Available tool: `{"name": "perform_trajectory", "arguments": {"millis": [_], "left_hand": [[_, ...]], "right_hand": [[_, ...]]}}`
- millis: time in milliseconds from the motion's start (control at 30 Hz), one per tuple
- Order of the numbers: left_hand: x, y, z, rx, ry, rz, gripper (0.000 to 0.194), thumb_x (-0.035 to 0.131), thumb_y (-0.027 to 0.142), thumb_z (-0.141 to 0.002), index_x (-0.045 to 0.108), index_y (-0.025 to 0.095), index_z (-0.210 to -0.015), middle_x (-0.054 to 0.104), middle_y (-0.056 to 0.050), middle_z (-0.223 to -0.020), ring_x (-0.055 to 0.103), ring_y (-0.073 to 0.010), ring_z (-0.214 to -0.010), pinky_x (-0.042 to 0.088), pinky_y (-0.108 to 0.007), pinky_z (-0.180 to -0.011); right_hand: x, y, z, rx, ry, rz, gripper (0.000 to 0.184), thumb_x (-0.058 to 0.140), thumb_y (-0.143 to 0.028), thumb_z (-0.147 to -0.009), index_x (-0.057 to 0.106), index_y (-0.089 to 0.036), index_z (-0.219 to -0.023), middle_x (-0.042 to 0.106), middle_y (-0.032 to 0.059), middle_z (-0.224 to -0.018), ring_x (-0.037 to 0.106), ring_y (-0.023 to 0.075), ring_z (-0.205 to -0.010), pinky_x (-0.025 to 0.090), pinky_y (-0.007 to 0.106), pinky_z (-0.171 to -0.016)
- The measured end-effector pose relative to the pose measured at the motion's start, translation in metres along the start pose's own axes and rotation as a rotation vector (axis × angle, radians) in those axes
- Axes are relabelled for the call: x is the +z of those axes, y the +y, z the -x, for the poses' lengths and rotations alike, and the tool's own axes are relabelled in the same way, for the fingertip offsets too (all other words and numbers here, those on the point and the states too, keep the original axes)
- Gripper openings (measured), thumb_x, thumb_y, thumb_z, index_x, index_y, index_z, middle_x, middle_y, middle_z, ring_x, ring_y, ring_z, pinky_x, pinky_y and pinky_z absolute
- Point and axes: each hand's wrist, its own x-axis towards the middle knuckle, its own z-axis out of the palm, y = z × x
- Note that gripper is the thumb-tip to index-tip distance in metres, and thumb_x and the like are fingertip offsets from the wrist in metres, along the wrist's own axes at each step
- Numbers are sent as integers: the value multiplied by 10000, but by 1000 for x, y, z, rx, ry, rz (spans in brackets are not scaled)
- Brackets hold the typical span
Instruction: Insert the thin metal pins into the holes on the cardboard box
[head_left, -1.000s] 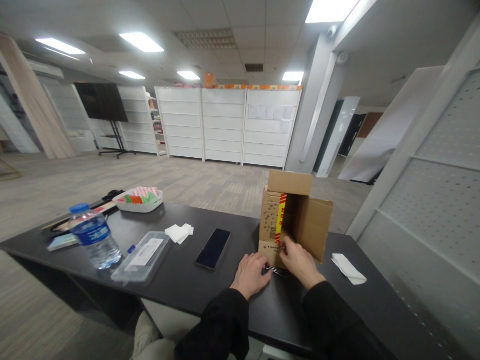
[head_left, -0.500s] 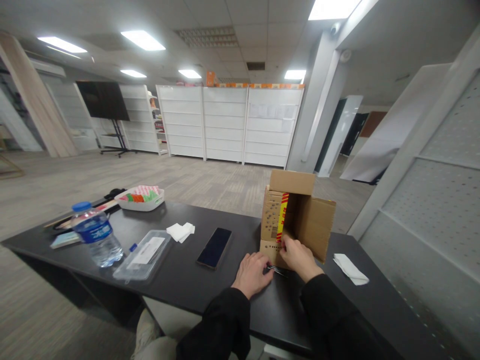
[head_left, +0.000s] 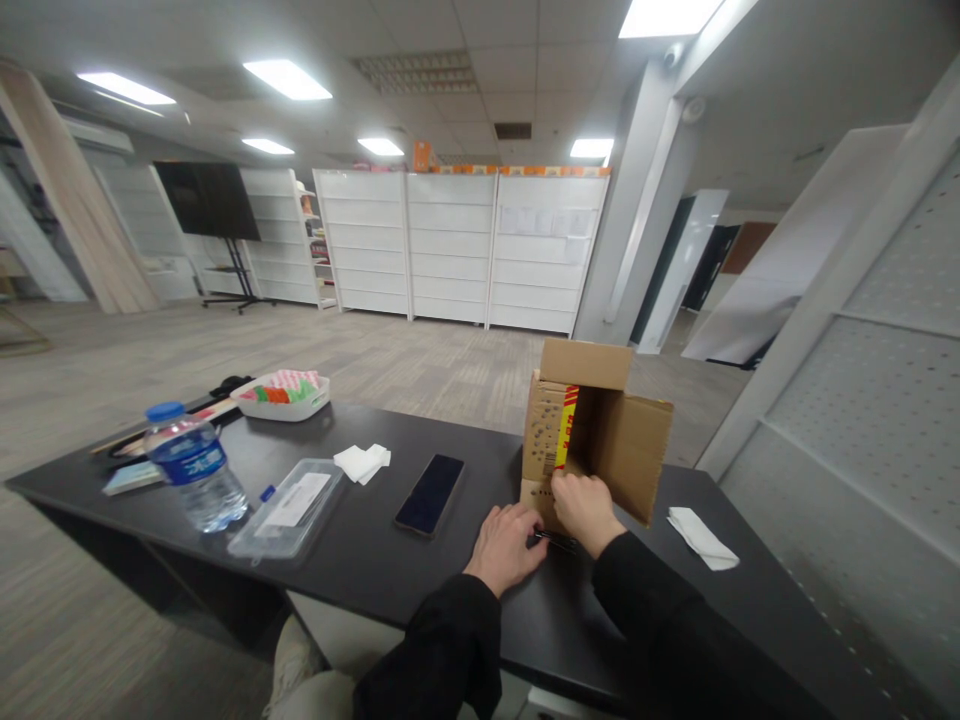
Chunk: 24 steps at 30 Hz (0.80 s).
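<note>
In the background, a row of white shelves (head_left: 450, 260) is seen beyond a carpeted floor (head_left: 420, 365), with a television (head_left: 206, 200) mounted on a wheeled stand to the left. Across the foreground, a dark tabletop (head_left: 360, 545) is spread with several things. Near its far edge, right of the middle, a cardboard box (head_left: 630, 450) is stood with its opening turned toward the person. One flap is raised at the top and another is swung out to the right. On the left panel, a strip of yellow tape (head_left: 568, 425) with red marks is stuck beside the opening.

Far to the left, a water bottle (head_left: 196, 470) with a blue cap is stood upright, with a clear plastic case (head_left: 292, 512) laid flat just beside it. Behind them, a white basket (head_left: 304, 409) is filled with colourful packets (head_left: 281, 388). A phone (head_left: 430, 495) is placed face up between the case and the box.

The right hand (head_left: 589, 510) is held at the lower front of the box with its fingers curled in; whether anything is pinched there cannot be told. The left hand (head_left: 506, 545) is rested on the tabletop in front of the box, its fingers bent. From beneath its fingertips some thin dark pieces (head_left: 555, 541) are seen to stick out; whether they are gripped or merely covered cannot be told.
</note>
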Motion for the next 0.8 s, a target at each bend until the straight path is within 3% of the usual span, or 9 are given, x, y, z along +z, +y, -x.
{"name": "perform_trajectory", "arguments": {"millis": [800], "left_hand": [[-3, 2, 0, -17, -36, -23, 143, 599, 349, -826, 635, 254, -926, 676, 5, -951, 613, -185, -914, 399, -322, -820]], "right_hand": [[6, -7, -6, 74, -2, -20, 286, 428, -77, -885, 639, -77, -1078, 704, 215, -957, 708, 256, -913, 489, 317, -738]]}}
